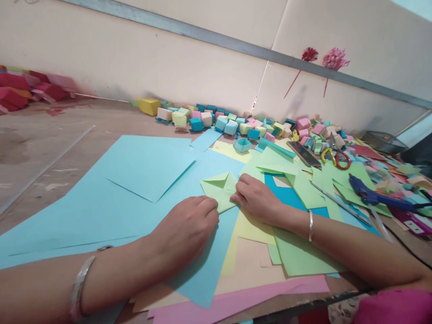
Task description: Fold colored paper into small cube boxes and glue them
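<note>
A small folded green paper [221, 186] with triangular flaps lies at the middle of the table, on a large light-blue sheet [145, 157]. At its lower left edge, my left hand [194, 225] has its fingers curled onto the paper. My right hand [253, 195] pinches its right edge, fingers bent together. The undersides of both hands are hidden. To the right of my right hand lie loose green sheets [303, 186] and a darker blue sheet [272, 182].
Along the wall run several small paper boxes [202, 119]. To the right lie a phone [303, 153], scissors [335, 157], a glue gun [374, 193] with a cord, and a pen-like metal tool [340, 204]. Pink paper strips [243, 299] lie by the front edge.
</note>
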Tool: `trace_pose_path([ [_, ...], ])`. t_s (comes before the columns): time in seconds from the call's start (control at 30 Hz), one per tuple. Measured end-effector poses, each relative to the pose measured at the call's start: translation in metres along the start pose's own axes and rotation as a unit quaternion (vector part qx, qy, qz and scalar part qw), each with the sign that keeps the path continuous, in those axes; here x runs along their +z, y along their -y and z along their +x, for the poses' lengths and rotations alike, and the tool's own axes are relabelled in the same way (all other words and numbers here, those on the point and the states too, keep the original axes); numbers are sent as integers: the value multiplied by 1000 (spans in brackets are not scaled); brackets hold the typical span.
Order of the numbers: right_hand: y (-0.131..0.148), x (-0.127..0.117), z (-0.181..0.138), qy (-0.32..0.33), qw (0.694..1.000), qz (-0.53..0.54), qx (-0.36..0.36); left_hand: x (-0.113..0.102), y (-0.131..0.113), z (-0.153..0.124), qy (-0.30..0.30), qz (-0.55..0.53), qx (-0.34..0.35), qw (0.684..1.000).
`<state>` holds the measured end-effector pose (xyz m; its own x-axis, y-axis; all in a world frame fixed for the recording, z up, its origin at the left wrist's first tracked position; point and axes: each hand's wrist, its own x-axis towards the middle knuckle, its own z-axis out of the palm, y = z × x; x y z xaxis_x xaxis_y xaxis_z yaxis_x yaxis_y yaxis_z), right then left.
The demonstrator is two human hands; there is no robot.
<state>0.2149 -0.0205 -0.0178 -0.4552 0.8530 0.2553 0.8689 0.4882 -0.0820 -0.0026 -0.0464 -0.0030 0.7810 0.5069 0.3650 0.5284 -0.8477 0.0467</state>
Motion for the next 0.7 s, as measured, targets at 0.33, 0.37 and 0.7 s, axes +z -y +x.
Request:
trace_pose_path([
  [0.33,4,-10,4,36,998,38,29,-4,8,8,47,27,46,997],
  [0.37,4,-10,4,39,998,41,29,-5,8,7,54,46,70,995],
  [0.7,5,-16,7,64,993,82,50,-10,-1,7,104,157,179,966],
])
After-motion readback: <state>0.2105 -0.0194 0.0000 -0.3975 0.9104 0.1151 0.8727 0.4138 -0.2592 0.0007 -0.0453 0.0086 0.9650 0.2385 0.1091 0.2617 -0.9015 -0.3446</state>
